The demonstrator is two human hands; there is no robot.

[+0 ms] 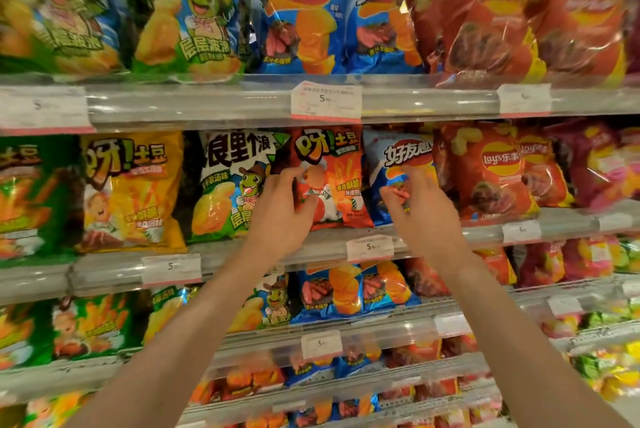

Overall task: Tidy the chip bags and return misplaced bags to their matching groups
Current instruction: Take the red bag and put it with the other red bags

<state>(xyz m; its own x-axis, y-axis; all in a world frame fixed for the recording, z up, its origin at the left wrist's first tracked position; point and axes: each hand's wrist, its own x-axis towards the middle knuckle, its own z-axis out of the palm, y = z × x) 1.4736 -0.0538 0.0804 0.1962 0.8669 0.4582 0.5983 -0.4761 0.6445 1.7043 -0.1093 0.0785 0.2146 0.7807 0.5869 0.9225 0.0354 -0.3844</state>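
On the middle shelf a red-orange chip bag point(332, 181) stands between a white-and-green frog bag point(225, 185) and a blue bag point(394, 164). My left hand point(284, 209) grips the red-orange bag's left edge, thumb across its front. My right hand point(415, 209) rests with spread fingers on the blue bag's front, covering its lower half. A yellow bag point(135, 188) of the same brand as the red-orange one stands further left, beside a green one point(31, 195).
Red Lay's bags point(485, 171) fill the shelf to the right. The shelf above holds frog bags point(194, 15), blue bags point(304, 11) and red Lay's bags point(502, 18). Lower shelves carry more blue and frog bags. Price tags point(370, 247) line the shelf rails.
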